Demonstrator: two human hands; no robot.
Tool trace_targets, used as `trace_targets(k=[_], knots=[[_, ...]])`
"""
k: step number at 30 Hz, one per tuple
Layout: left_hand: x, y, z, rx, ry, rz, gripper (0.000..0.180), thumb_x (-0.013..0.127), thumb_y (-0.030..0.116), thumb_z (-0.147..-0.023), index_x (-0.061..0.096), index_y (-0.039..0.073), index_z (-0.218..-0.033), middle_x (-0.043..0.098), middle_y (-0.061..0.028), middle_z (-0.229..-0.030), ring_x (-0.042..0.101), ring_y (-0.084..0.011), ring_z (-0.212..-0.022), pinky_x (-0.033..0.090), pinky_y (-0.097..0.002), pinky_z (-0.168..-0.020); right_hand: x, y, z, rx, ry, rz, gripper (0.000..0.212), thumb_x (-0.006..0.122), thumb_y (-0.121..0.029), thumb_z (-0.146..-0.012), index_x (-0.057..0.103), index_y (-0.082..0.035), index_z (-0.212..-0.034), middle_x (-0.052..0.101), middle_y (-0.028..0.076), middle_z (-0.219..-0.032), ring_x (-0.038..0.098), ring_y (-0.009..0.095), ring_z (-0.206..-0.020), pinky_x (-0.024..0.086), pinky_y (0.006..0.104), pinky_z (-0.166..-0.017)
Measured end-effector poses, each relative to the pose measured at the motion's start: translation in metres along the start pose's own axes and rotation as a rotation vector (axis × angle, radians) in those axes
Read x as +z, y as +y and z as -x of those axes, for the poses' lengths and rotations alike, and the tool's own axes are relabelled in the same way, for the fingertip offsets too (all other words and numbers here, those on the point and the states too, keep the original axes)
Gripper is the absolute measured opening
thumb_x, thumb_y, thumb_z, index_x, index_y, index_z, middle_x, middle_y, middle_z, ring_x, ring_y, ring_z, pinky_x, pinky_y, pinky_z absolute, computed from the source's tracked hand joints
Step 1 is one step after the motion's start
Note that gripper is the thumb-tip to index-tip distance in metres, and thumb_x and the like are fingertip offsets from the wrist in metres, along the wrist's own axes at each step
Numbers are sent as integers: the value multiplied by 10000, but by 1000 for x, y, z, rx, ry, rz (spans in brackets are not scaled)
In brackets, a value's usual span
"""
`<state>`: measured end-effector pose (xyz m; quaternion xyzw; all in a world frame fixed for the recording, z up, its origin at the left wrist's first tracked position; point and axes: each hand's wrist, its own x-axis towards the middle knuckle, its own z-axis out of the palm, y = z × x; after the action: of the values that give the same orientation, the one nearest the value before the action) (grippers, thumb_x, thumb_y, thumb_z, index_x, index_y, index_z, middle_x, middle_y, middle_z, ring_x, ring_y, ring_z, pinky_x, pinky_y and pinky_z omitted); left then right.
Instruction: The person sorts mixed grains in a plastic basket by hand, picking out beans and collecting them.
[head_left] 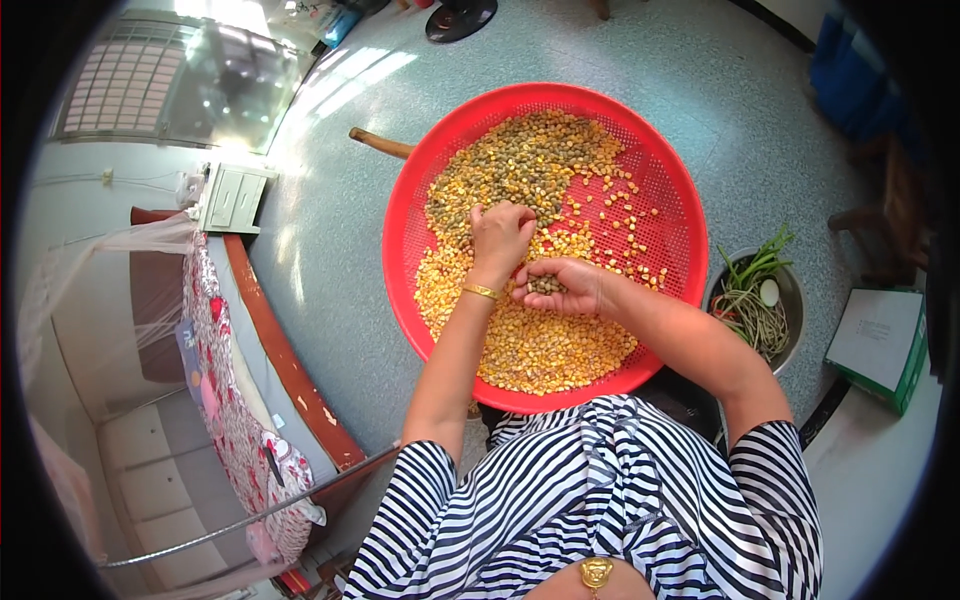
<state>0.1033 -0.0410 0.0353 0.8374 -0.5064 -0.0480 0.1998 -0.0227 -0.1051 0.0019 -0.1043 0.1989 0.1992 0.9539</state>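
A round red perforated tray (690, 225) sits before me. Yellow corn kernels (540, 350) fill its near part, while a heap of small greenish-brown beans (500, 165) mixed with yellow kernels covers the far left. Palm up and cupped, my right hand (572, 286) holds a small pile of brownish beans (545, 284) low over the corn. Just to its left and farther out, my left hand (500, 238) is closed in a pinch at the heap's edge; its fingertips are partly hidden, and anything between them is too small to name.
A wooden stick (378, 143) juts out from the tray's far left rim. At right stand a metal bowl (796, 320) with green vegetables and a green-and-white box (880, 340). A bed with a red wooden edge (290, 370) lies at left. Far off is a black round base (460, 20).
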Motion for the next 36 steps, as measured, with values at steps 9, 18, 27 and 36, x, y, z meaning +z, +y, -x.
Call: trace_targets(k=[9, 18, 27, 36], knots=[[-3, -1, 1, -6, -5, -37, 81, 600, 174, -723, 626, 99, -703, 585, -33, -695, 563, -194, -703, 307, -422, -860, 0, 0, 0, 0, -8, 9, 209, 458, -151, -853, 533, 37, -906, 587, 180, -882, 613, 226, -779, 552, 266, -677], [-55, 19, 37, 7, -63, 312, 77, 658, 107, -688, 637, 39, -719, 589, -37, -624, 550, -117, -561, 431, -252, -540, -6, 0, -2, -18, 17, -33, 223, 434, -176, -869, 532, 22, -897, 591, 167, -869, 622, 235, -755, 559, 276, -656], [-39, 17, 31, 39, 5, 240, 81, 649, 142, -698, 645, 69, -733, 588, -38, -638, 548, -155, -581, 402, -294, -667, -6, 1, -2, -16, -39, -19, 235, 432, -185, -875, 514, 29, -928, 584, 174, -869, 613, 237, -798, 560, 281, -660], [-3, 4, 0, -4, 1, 3, 88, 614, 181, -722, 626, 95, -732, 594, -41, -749, 557, -211, -739, 296, -414, -859, -4, 0, -2, -10, -7, 3, 223, 425, -160, -871, 513, 41, -906, 574, 185, -902, 604, 230, -803, 549, 278, -702]])
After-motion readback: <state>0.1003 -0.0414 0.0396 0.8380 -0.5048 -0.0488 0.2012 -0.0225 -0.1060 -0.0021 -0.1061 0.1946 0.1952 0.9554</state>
